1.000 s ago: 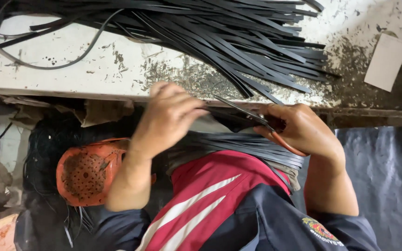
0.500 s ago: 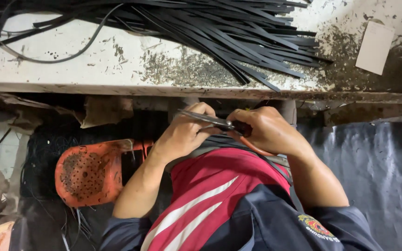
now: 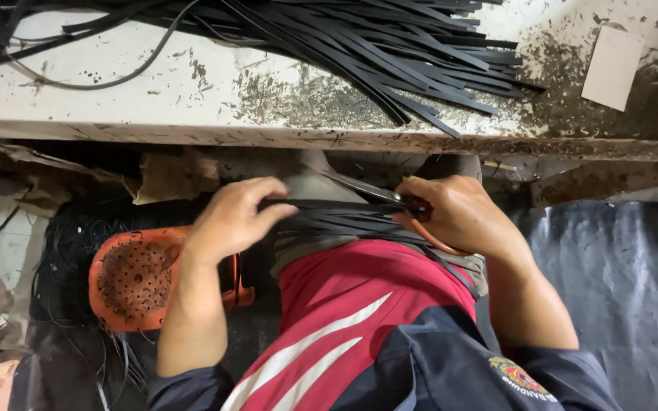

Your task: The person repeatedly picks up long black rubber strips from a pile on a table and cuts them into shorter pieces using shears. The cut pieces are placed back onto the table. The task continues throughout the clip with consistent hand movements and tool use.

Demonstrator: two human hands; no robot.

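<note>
1. My left hand (image 3: 230,217) is curled over the left end of a bundle of black strips (image 3: 329,217) lying across my lap. The fingers are bent down on top of it and pinching, not spread. How the thumb sits underneath I cannot tell.

2. My right hand (image 3: 458,217) is closed around the orange-handled scissors (image 3: 390,199), fingers through the loops. The metal blades stick out leftward and slightly away from me, over the right end of the bundle. Whether the blades are parted or closed I cannot tell, as they read as one thin sliver.

3. The relation that matters: the bundle's long axis runs left to right, spanning the gap between my two hands, just near of the workbench (image 3: 192,114) edge. The strips point from my left grip toward my right wrist, fanning a little as they pass under the right hand.

4. The scissors lie almost along that same axis, tips aimed left toward my left hand — so blade and strips are close to parallel, not crossed. The right hand is the one nearer the cutting end; the left is nearer the bundle's gathered end.

5. Farther off, a larger heap of black strips (image 3: 390,53) sprawls on the bench top, ends pointing right. An orange perforated stool (image 3: 138,278) sits low at my left.
</note>
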